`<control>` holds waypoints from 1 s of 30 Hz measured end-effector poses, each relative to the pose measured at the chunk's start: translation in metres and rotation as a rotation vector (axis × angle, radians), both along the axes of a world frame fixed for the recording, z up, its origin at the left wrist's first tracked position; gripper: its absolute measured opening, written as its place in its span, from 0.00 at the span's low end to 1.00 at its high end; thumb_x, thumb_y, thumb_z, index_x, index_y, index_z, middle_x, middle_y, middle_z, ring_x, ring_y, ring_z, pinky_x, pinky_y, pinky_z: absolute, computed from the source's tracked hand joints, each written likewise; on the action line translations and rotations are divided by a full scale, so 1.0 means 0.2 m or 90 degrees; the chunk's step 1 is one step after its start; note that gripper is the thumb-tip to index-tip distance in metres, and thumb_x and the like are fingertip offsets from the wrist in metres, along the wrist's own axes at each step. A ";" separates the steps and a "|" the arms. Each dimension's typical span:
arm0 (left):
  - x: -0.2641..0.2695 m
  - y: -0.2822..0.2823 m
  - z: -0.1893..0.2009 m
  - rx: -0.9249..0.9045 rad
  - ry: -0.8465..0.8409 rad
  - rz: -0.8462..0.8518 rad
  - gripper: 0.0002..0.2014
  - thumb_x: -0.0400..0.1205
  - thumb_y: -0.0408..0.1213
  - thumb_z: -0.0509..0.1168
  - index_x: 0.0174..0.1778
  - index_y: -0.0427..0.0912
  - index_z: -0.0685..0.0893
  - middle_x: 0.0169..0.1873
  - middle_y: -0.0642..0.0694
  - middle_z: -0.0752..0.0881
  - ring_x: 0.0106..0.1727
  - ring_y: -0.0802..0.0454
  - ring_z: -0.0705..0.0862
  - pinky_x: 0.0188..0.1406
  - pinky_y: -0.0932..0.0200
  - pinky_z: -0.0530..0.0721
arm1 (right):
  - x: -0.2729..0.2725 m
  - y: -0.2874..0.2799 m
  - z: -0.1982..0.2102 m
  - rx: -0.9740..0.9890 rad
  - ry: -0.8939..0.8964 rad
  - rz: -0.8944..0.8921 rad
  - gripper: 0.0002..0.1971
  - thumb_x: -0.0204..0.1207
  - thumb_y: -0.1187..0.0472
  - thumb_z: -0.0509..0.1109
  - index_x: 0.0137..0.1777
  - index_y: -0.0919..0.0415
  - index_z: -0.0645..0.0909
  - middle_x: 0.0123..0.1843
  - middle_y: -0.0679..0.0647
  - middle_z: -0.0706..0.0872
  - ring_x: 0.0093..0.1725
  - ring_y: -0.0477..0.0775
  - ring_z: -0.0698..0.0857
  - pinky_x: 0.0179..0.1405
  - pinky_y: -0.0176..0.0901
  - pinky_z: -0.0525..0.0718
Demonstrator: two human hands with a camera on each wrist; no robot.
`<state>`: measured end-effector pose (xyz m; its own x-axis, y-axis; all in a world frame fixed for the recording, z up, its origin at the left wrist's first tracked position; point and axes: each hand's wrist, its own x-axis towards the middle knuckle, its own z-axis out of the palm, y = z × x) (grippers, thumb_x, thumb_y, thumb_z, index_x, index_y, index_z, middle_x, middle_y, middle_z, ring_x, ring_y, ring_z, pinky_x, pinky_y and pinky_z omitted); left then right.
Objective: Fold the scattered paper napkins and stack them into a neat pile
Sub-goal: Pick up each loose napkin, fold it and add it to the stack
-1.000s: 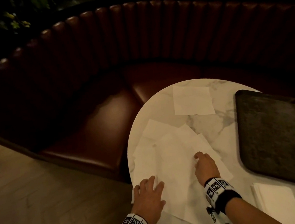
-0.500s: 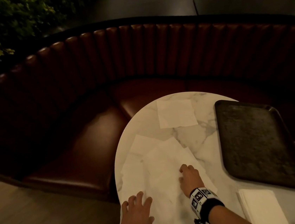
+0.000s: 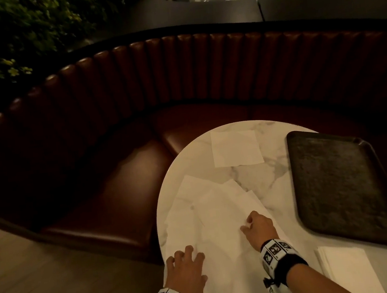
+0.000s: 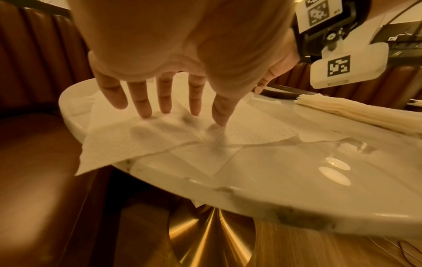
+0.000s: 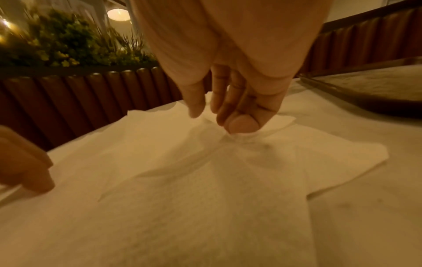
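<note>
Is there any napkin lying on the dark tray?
No, in the head view the dark tray shows only its own bare surface, while the folded napkin pile sits on the table in front of it.

Loose napkins [image 3: 210,216] overlap flat before me, one corner past table edge; single napkin [image 3: 236,148] farther off; folded stack [image 3: 348,268] at my right.

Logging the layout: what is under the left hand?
The left hand presses spread fingers on a napkin overhanging the table edge. More overlapping napkins lie beneath; their count is hidden.
</note>
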<state>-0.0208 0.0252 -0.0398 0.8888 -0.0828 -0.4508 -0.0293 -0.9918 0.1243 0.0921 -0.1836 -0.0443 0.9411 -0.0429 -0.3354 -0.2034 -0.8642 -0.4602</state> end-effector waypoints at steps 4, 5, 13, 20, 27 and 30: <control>0.01 0.02 -0.01 0.007 -0.006 0.004 0.23 0.83 0.52 0.57 0.75 0.56 0.63 0.78 0.46 0.60 0.75 0.39 0.63 0.75 0.38 0.58 | -0.02 0.05 -0.01 -0.070 0.025 0.046 0.08 0.81 0.60 0.61 0.54 0.60 0.79 0.57 0.56 0.84 0.59 0.57 0.81 0.54 0.46 0.79; 0.01 0.01 -0.01 0.008 -0.009 0.006 0.23 0.83 0.52 0.57 0.75 0.55 0.63 0.78 0.46 0.60 0.74 0.39 0.63 0.75 0.38 0.58 | -0.02 0.04 -0.01 -0.079 0.030 0.048 0.08 0.81 0.61 0.60 0.55 0.61 0.79 0.58 0.57 0.84 0.59 0.57 0.80 0.54 0.46 0.79; 0.01 0.01 -0.03 0.019 -0.019 0.009 0.23 0.83 0.50 0.58 0.73 0.52 0.64 0.75 0.44 0.62 0.71 0.38 0.65 0.72 0.39 0.60 | -0.02 0.03 -0.02 -0.118 0.046 0.078 0.10 0.82 0.58 0.59 0.55 0.62 0.79 0.58 0.57 0.83 0.59 0.56 0.80 0.49 0.40 0.76; 0.03 0.01 0.02 0.001 0.002 0.020 0.20 0.84 0.53 0.55 0.72 0.56 0.67 0.73 0.47 0.65 0.70 0.42 0.67 0.71 0.40 0.60 | -0.04 -0.02 0.30 0.056 -0.043 0.074 0.06 0.76 0.59 0.68 0.39 0.57 0.83 0.36 0.48 0.85 0.40 0.50 0.83 0.37 0.35 0.79; 0.25 -0.08 0.54 -0.311 -0.317 0.012 0.30 0.81 0.46 0.63 0.77 0.63 0.58 0.73 0.53 0.62 0.70 0.50 0.64 0.68 0.51 0.67 | -0.24 -0.22 0.80 0.115 -0.168 0.211 0.05 0.75 0.54 0.72 0.38 0.46 0.81 0.42 0.41 0.84 0.44 0.40 0.83 0.41 0.32 0.82; 0.40 -0.11 0.79 -0.337 -0.331 -0.130 0.33 0.80 0.48 0.67 0.77 0.68 0.56 0.78 0.56 0.57 0.75 0.53 0.55 0.71 0.52 0.58 | -0.37 -0.31 0.92 0.231 -0.132 0.187 0.06 0.73 0.60 0.74 0.37 0.49 0.84 0.47 0.41 0.87 0.49 0.41 0.86 0.46 0.31 0.83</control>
